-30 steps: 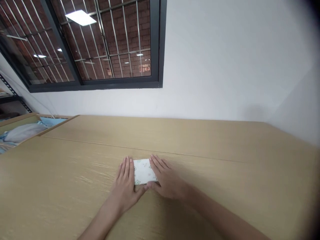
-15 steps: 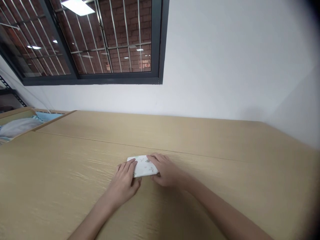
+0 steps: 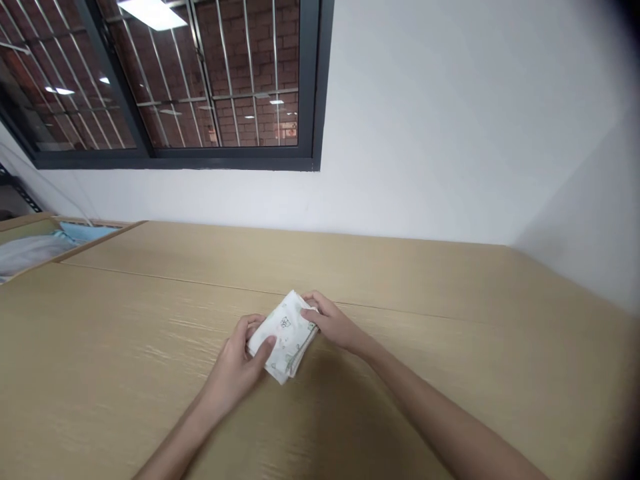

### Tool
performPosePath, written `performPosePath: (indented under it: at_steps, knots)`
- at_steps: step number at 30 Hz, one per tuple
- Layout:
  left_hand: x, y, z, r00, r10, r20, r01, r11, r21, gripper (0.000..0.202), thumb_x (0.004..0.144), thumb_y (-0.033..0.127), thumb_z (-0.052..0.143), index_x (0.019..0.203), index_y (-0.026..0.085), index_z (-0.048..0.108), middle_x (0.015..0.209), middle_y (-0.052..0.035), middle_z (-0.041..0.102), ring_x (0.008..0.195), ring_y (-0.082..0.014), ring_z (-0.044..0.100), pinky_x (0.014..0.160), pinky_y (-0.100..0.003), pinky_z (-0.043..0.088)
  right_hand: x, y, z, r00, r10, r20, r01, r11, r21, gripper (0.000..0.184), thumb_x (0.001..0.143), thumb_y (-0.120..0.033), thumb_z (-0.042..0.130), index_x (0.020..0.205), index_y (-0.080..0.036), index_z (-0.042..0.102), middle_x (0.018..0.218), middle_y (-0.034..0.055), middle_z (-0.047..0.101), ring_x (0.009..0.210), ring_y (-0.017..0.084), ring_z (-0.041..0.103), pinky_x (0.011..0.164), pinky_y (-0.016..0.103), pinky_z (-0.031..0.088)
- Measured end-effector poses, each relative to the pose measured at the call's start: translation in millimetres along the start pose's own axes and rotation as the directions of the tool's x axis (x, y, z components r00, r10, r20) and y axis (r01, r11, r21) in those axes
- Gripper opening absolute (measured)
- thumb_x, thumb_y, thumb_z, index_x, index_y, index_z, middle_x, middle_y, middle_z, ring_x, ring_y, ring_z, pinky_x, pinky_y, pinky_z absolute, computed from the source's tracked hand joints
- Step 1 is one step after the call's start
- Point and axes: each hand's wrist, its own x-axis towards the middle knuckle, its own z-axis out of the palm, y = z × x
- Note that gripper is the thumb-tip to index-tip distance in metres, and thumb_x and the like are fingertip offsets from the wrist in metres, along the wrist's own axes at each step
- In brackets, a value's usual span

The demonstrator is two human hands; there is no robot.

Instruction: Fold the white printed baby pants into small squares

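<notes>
A folded white cloth (image 3: 284,333) with small printed figures is held up in front of me, tilted so that its layered edges show at the lower right. My left hand (image 3: 241,357) grips its left side, thumb on top and fingers behind. At the upper right corner my right hand (image 3: 330,323) pinches the cloth, the thumb on the printed face and the other fingers partly hidden behind it. Beneath lies the yellowish-tan table surface (image 3: 150,373), lightly wrinkled at the left.
A seam crosses the table surface. At the far left a wooden-edged bin (image 3: 107,238) holds light blue and whitish fabric (image 3: 37,253). Behind stand a white wall (image 3: 425,133) and a dark-framed window (image 3: 235,159) with metal bars.
The cloth, flat on the table under both hands before, is now lifted, turned and tilted. Both hands have gone from pressing on it to gripping it between thumbs and fingers.
</notes>
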Motion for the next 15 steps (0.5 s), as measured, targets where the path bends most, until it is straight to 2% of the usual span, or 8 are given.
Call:
performPosePath:
  at_steps: [2,4,7,9,11,13,14,15]
  knots:
    - [-5.5,-0.1,5.6,0.997,-0.019,0.07,0.018,1.0,0.007,0.047,0.096,0.048,0.055,0.133,0.022,0.042,0.109,-0.0075,0.072,0.089,-0.0215,0.07,0.072,-0.034,0.056,2.0,4.7,0.9,0.995,0.067,-0.07,-0.064,0.997,0.044,0.03,0.095,-0.039,0.054,0.12,-0.022,0.054,0.112,0.0076,0.068,0.097,0.023,0.066,0.08,0.035,0.053]
    - [-9.1,-3.0,9.7,0.996,-0.005,0.085,-0.011,0.984,0.176,0.048,0.096,0.046,0.054,0.136,0.023,0.04,0.108,-0.0079,0.071,0.089,-0.0235,0.069,0.075,-0.039,0.057,5.3,11.8,1.9,0.982,0.113,-0.153,-0.108,0.993,0.037,0.035,0.095,-0.044,0.054,0.121,-0.021,0.052,0.106,0.0085,0.07,0.093,0.023,0.068,0.079,0.035,0.054]
    - [-10.4,-9.1,13.7,0.983,0.184,0.007,-0.163,0.853,0.495,0.043,0.095,0.042,0.053,0.131,0.02,0.049,0.118,-0.0125,0.067,0.107,-0.0309,0.065,0.092,-0.053,0.054,9.0,19.0,1.4,0.954,0.069,-0.29,-0.081,0.996,-0.03,0.036,0.098,-0.046,0.048,0.122,-0.019,0.052,0.113,0.0127,0.069,0.102,0.024,0.068,0.087,0.039,0.054]
    - [-11.3,-11.9,17.5,0.945,0.326,0.032,-0.287,0.78,0.556,0.036,0.097,0.037,0.05,0.128,0.02,0.053,0.126,-0.0135,0.064,0.118,-0.0313,0.06,0.1,-0.054,0.05,7.2,16.1,-0.2,0.943,-0.022,-0.332,-0.023,0.991,-0.131,0.038,0.099,-0.044,0.046,0.127,-0.019,0.052,0.128,0.0164,0.064,0.117,0.026,0.063,0.096,0.043,0.051]
    - [-15.6,-12.6,24.6,0.916,0.389,0.1,-0.38,0.761,0.526,0.033,0.098,0.032,0.048,0.129,0.023,0.054,0.13,-0.0119,0.063,0.122,-0.028,0.06,0.103,-0.048,0.051,0.7,5.5,-1.2,0.961,-0.125,-0.246,0.064,0.968,-0.243,0.043,0.1,-0.044,0.045,0.135,-0.019,0.051,0.14,0.0167,0.058,0.127,0.027,0.057,0.104,0.046,0.047]
    - [-23.7,-11.3,35.0,0.894,0.407,0.186,-0.443,0.744,0.501,0.04,0.098,0.029,0.049,0.137,0.024,0.05,0.138,-0.0121,0.06,0.128,-0.027,0.057,0.107,-0.046,0.051,-8.8,-8.9,0.6,0.976,-0.213,-0.03,0.192,0.925,-0.329,0.046,0.102,-0.044,0.043,0.141,-0.021,0.051,0.145,0.0128,0.056,0.132,0.027,0.053,0.109,0.046,0.044]
    - [-28.6,-10.2,40.9,0.882,0.404,0.242,-0.47,0.728,0.499,0.046,0.097,0.029,0.05,0.142,0.023,0.046,0.143,-0.0128,0.056,0.132,-0.0281,0.054,0.109,-0.047,0.05,-13.7,-15.5,3.1,0.962,-0.254,0.103,0.274,0.894,-0.355,0.045,0.104,-0.043,0.041,0.142,-0.022,0.052,0.145,0.0102,0.057,0.133,0.026,0.053,0.11,0.045,0.043]
    - [-33.4,-9.2,46.7,0.868,0.395,0.3,-0.496,0.71,0.499,0.051,0.096,0.03,0.052,0.146,0.022,0.043,0.146,-0.0136,0.054,0.135,-0.0296,0.052,0.111,-0.048,0.049,-18.1,-20.4,6.6,0.928,-0.29,0.234,0.362,0.853,-0.377,0.044,0.104,-0.042,0.04,0.14,-0.023,0.055,0.143,0.0078,0.059,0.132,0.025,0.054,0.11,0.043,0.043]
